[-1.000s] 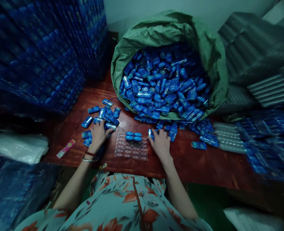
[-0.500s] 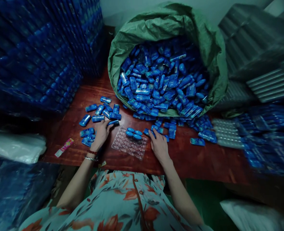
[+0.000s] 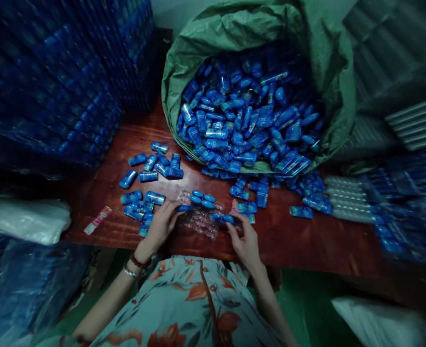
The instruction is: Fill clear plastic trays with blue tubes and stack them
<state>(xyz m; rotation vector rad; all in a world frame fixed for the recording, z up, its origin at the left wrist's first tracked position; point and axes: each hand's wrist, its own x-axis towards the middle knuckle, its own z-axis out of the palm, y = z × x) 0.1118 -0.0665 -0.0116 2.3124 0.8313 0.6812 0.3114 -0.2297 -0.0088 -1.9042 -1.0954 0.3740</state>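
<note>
A clear plastic tray [image 3: 199,225] with small hollows lies on the table in front of me, several blue packets [image 3: 203,199] in its far part. At its left side my left hand [image 3: 162,222] pinches a blue packet [image 3: 185,208]. My right hand [image 3: 245,237] grips another blue packet [image 3: 223,219] over the tray's right edge. Loose blue packets [image 3: 148,176] are scattered beyond and left of my left hand, and others [image 3: 262,195] lie beyond my right hand.
A green sack [image 3: 184,53] full of blue packets opens toward me at the back. Filled blue trays [image 3: 54,86] are stacked at left, more [image 3: 408,207] at right beside clear trays [image 3: 348,197]. A pink and yellow wrapper [image 3: 98,220] lies at left.
Both hands have moved nearer to me; the left has also shifted right to the tray's side. Each now holds a blue packet by the tray. The view has shifted slightly.
</note>
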